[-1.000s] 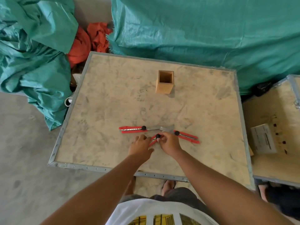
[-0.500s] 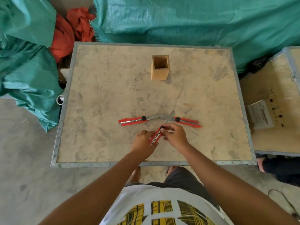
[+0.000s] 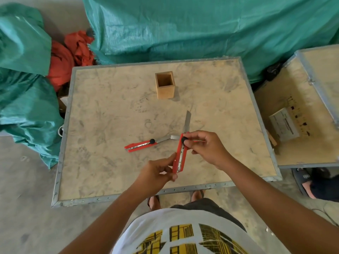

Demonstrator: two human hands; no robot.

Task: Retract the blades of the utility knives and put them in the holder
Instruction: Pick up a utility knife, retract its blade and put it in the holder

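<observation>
I hold a red utility knife (image 3: 180, 156) upright above the table (image 3: 110, 125), its blade out and pointing away from me. My left hand (image 3: 158, 174) grips the lower end of its body. My right hand (image 3: 205, 149) pinches the black slider knob near the top. A second red knife (image 3: 142, 144) lies on the table to the left with its blade out. A third knife is mostly hidden behind my right hand; only its blade tip (image 3: 175, 137) shows. The square wooden holder (image 3: 164, 85) stands empty at the far middle of the table.
Green tarps (image 3: 183, 26) and red cloth (image 3: 67, 52) surround the table's far and left sides. A second wooden crate (image 3: 300, 125) with a small box (image 3: 284, 124) on it sits to the right. Another person's sandalled foot (image 3: 306, 182) is at the right.
I have lifted the knife off the table and turned it more upright, blade pointing away. My right hand now covers the third knife. The view shifted closer.
</observation>
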